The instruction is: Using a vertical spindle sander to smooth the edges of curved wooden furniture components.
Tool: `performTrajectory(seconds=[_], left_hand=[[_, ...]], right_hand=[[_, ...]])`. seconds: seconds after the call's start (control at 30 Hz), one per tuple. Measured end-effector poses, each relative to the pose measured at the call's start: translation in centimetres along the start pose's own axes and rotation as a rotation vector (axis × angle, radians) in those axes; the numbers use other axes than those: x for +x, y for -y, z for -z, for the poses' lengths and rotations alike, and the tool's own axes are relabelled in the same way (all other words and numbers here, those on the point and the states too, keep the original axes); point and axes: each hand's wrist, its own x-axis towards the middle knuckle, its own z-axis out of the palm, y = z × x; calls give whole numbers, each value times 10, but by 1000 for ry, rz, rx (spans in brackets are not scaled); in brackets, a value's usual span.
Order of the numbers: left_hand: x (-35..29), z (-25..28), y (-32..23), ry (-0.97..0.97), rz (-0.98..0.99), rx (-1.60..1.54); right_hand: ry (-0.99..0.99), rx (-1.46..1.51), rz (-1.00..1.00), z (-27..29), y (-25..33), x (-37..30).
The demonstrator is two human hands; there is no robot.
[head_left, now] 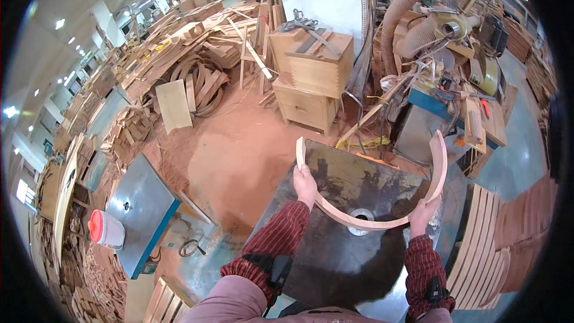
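Note:
A curved strip of pale wood (359, 224), bent like a wide U, spans between my two hands over a dark metal machine table (341, 263). My left hand (305, 186) is wrapped round its left arm, below the upright end. My right hand (425, 210) grips the opposite side near the lower bend, and the other end rises past it. Behind the strip's lowest stretch, a round metal fitting (360, 218) sits in the tabletop. Dark stains and a shiny patch mark the table surface. Both forearms wear striped red-and-black cuffs.
Left stands another metal table (145, 203) with a red-lidded white bucket (111, 231). A wooden cabinet (308, 104) lies ahead, beyond reddish sawdust. At far right are a machine with a ribbed hose (400, 9) and a blue-edged bench. Slatted wood stacks (481, 245) line my right side.

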Motion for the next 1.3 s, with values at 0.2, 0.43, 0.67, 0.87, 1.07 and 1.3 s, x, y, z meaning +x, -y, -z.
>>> performTrajectory(seconds=[0.2, 0.43, 0.67, 0.87, 1.07, 1.3], left_hand=[[7, 33, 4, -83, -3, 18], [9, 66, 10, -138, 5, -39], [-2, 122, 20, -256, 27, 40], [-18, 158, 35, -328, 35, -3], [-50, 200, 50, -352, 122, 54], [-93, 259, 95, -340, -9, -69]], right_hand=[[60, 13, 41, -26, 12, -7], [161, -7, -50, -47, 35, -22], [254, 54, 55, -68, 59, -45], [196, 28, 183, -94, 47, -61], [319, 11, 154, -93, 60, -82], [419, 7, 243, -86, 72, -111]])
